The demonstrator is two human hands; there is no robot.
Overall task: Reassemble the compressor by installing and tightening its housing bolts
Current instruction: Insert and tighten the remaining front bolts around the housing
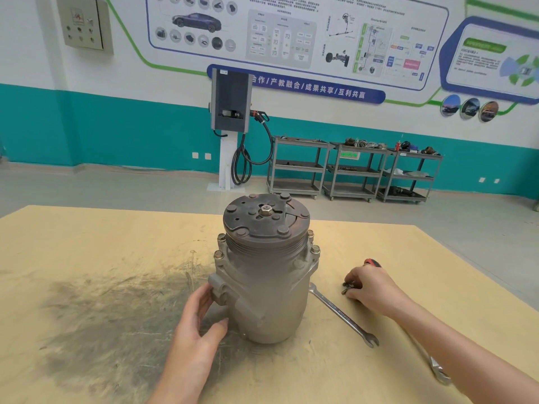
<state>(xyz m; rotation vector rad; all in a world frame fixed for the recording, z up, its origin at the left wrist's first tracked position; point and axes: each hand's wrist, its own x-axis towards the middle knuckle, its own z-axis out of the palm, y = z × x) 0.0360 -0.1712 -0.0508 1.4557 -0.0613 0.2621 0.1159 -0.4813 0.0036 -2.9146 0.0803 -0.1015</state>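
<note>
— Hands first: what are they doing?

— Left hand (201, 319) is lying spread against the near left side of the compressor (264, 269), fingers up by the port block and thumb low on the body, steadying rather than clamping. Right hand (369, 290) is resting on the bench (87, 287) to the right, fingertips curling together on a small cluster of bolts (347, 288).

— Is it actually gripping one?

— Fingers are pinching in around them, but whether one is lifted I cannot tell.

— And the compressor?

— It is standing upright near the middle of the bench, pulley and clutch plate facing up, rounded end down. Bolt heads (315, 249) are showing at the flange ears on both sides just below the pulley.

— Tools?

— A combination wrench (341, 313) is lying on the bench between the compressor and the right forearm, open end toward the camera. A red-and-black handle (372, 262) is peeking out just beyond the right hand, and another metal tool (437, 370) is lying partly hidden under the forearm.
</note>
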